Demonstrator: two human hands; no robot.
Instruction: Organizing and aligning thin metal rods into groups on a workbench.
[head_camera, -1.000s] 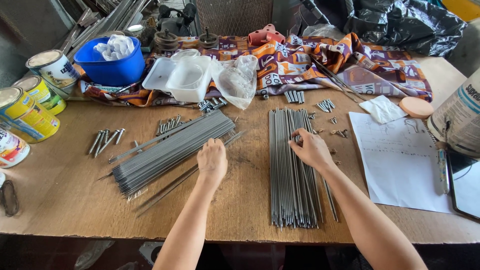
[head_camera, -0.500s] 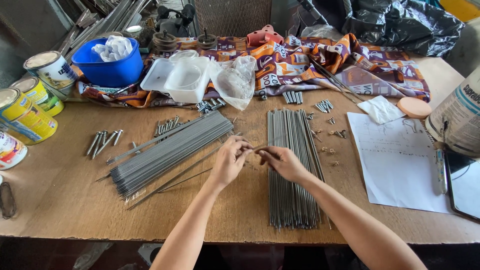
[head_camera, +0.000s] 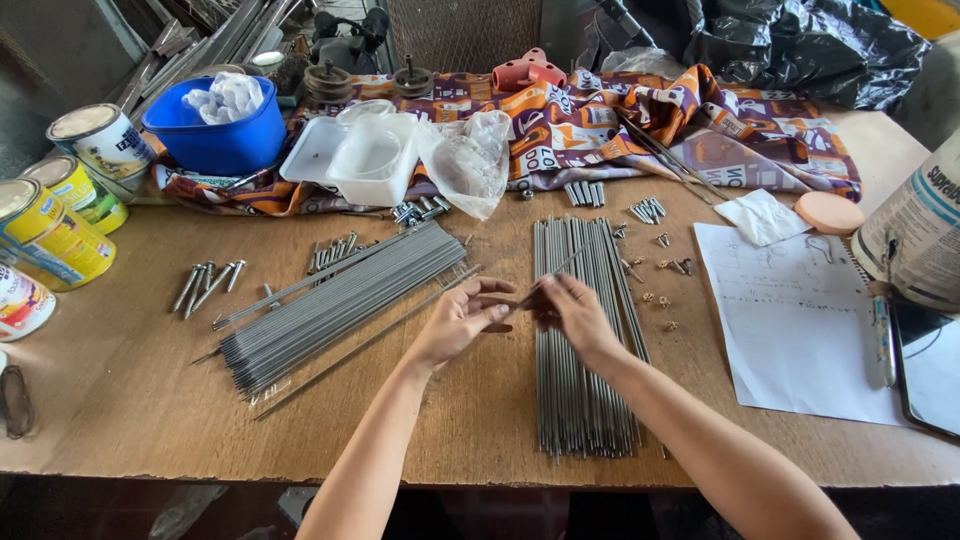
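Your left hand (head_camera: 458, 322) and right hand (head_camera: 578, 312) meet above the desk (head_camera: 120, 400), both pinching one thin metal rod (head_camera: 545, 282) between fingertips. It slants over the upright rod bundle (head_camera: 585, 380); the slanted bundle (head_camera: 340, 300) lies to your left.

both forearms reach in from the bottom edge and converge at centre, left hand (head_camera: 462, 322) palm-up with fingers loosely curled, right hand (head_camera: 575, 312) just right of it, fingertips pinched, the two hands nearly touching.
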